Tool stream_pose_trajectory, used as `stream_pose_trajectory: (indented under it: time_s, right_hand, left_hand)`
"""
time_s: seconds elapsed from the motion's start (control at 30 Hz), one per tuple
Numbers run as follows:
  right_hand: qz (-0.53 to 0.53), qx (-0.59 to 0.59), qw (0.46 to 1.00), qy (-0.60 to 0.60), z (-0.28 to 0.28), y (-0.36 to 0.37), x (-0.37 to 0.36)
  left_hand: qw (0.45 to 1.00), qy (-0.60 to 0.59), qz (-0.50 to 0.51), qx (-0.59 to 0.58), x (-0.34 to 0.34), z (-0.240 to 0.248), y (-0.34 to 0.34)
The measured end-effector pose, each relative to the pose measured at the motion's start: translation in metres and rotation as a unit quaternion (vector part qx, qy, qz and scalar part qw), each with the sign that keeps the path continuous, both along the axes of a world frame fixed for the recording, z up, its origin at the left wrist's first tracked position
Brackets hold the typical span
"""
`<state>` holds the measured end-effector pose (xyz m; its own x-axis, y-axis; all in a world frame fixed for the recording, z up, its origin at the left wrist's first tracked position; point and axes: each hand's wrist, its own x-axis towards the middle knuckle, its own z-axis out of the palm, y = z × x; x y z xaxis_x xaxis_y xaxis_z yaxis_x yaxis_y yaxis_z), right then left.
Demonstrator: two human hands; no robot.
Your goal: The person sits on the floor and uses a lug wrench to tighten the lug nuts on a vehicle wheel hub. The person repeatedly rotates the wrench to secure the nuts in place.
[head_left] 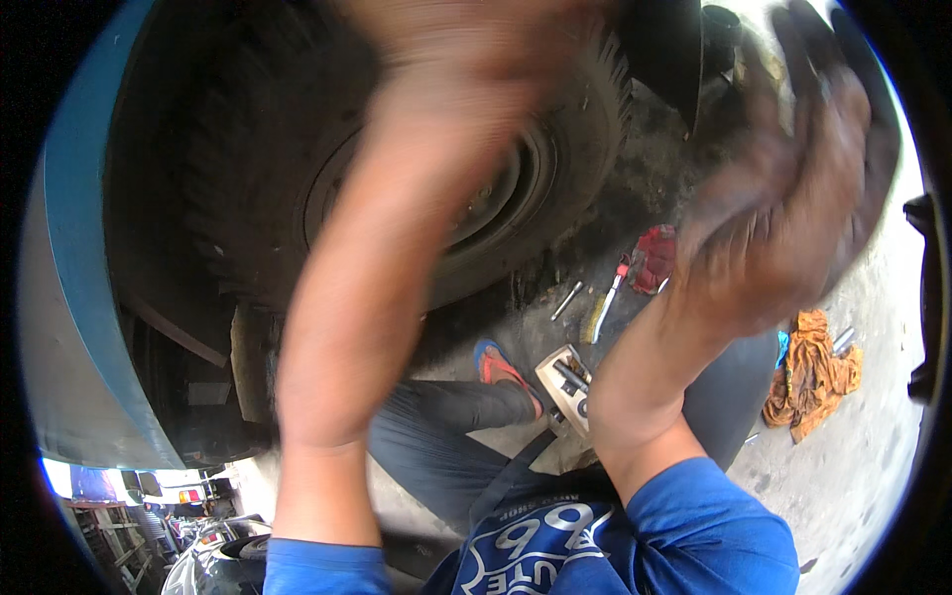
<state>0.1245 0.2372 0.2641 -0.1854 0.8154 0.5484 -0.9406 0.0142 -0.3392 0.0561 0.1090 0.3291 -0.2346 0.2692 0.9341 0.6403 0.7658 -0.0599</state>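
Note:
My left hand [476,30] is raised at the top middle, in front of a big black tire [268,169] on a vehicle wheel. Motion blurs this hand and the upper edge cuts it off, so its fingers do not show. My right hand [783,188] is lifted at the upper right, dark with grease. Its fingers stretch upward, somewhat apart, with nothing seen in them. Below it on the floor lie a wire brush [608,302] with a white and red handle, a dark red cloth [654,260] and a short metal rod [566,301].
The vehicle's blue and grey body [84,258] curves along the left. A shallow cream tray [546,369] with dark metal parts stands by a foot in a red sandal [491,365]. An orange-brown rag [815,377] lies to the right. A motorcycle [213,555] is at the lower left.

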Motion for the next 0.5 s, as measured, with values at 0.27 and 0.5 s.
stream_pose_trajectory:
  time_s: [0.27, 0.5]
  right_hand:
    - [-0.155, 0.429, 0.604, -0.653, -0.041, -0.019, -0.022]
    - [0.484, 0.362, 0.624, -0.495, -0.233, -0.088, -0.075]
  left_hand:
    - [0.962, -0.164, -0.076, -0.203, -0.013, -0.203, 0.156]
    - [0.874, -0.357, -0.108, -0.313, 0.017, -0.459, 0.068]
